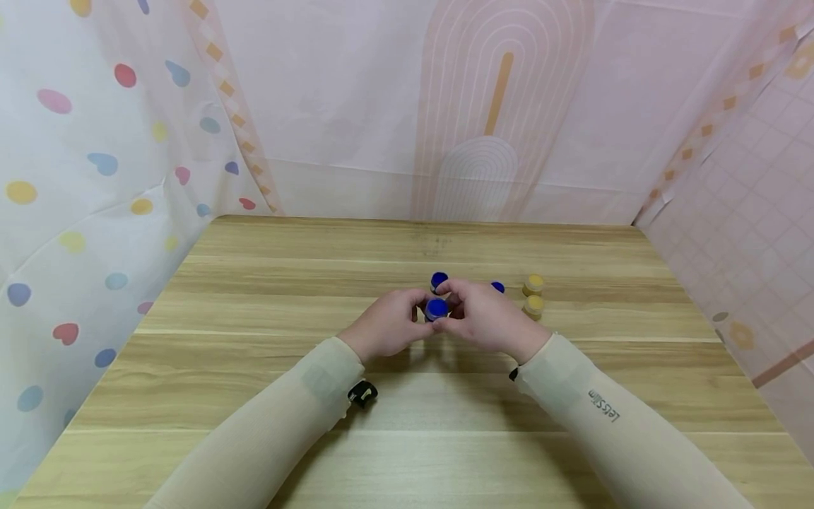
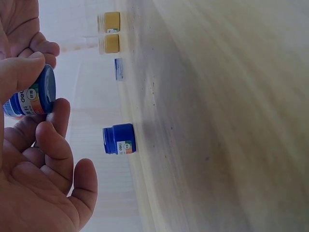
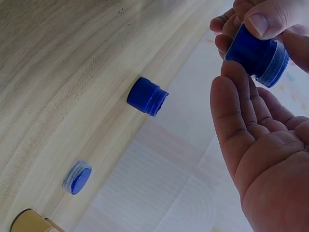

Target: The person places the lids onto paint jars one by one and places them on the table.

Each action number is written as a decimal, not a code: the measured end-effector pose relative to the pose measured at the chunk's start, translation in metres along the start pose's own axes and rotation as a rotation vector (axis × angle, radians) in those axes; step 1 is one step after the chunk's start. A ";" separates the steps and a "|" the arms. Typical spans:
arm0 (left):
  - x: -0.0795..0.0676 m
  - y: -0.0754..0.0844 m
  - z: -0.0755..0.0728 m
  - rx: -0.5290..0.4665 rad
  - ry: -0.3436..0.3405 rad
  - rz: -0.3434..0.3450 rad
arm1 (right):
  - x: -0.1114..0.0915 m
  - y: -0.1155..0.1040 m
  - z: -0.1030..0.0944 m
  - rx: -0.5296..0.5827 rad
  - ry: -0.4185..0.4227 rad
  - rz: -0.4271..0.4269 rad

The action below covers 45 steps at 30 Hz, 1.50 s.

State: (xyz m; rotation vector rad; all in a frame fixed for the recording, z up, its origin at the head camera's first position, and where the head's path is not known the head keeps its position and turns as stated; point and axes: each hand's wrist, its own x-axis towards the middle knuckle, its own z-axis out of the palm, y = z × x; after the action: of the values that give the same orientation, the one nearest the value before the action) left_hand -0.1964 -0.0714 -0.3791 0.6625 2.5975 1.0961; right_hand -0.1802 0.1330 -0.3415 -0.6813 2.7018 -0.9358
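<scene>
Both hands meet at one blue paint jar [image 1: 437, 309] with a clear-rimmed screw lid [image 3: 273, 65], raised above the table. My left hand [image 1: 391, 325] pinches the jar body between thumb and fingers; the label shows in the left wrist view. On the other side my right hand [image 1: 486, 318] curves around it, thumb and forefinger at the jar and its lid, the other fingers fairly straight. Behind them an uncapped blue jar [image 3: 147, 96] stands on the table. A loose blue lid [image 3: 77, 178] lies to its right, partly hidden by my right hand in the head view.
Two yellow jars stand to the right, one farther back [image 1: 534, 284] and one nearer [image 1: 533, 306]. The wooden table [image 1: 305, 240] has dark specks near its back edge. Patterned cloth [image 1: 331, 106] hangs around the back and sides.
</scene>
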 end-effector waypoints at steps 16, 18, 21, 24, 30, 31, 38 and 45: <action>0.000 0.001 0.000 0.001 -0.001 0.004 | -0.002 0.001 0.001 0.004 0.013 -0.025; 0.000 0.001 0.000 0.001 -0.003 0.003 | -0.002 0.000 0.000 0.006 0.015 -0.001; 0.000 0.001 0.000 0.004 -0.007 0.000 | -0.002 0.000 0.001 0.003 0.020 0.015; 0.000 0.001 0.000 0.006 -0.008 -0.001 | -0.002 0.000 0.001 0.000 0.020 0.000; 0.001 -0.001 0.000 0.010 -0.006 0.003 | -0.002 0.003 0.001 0.001 0.018 -0.064; 0.001 -0.001 0.000 0.011 -0.006 0.004 | -0.002 0.003 0.001 -0.001 0.020 -0.072; 0.001 -0.001 0.000 0.023 -0.004 0.013 | -0.002 0.002 0.002 -0.005 0.019 -0.084; 0.000 0.000 0.000 0.007 -0.013 -0.005 | -0.001 0.001 0.002 -0.002 0.019 -0.018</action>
State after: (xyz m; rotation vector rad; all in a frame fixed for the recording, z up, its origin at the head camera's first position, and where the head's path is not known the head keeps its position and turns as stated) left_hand -0.1968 -0.0713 -0.3794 0.6615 2.5914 1.0784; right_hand -0.1792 0.1325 -0.3437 -0.7023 2.7182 -0.9482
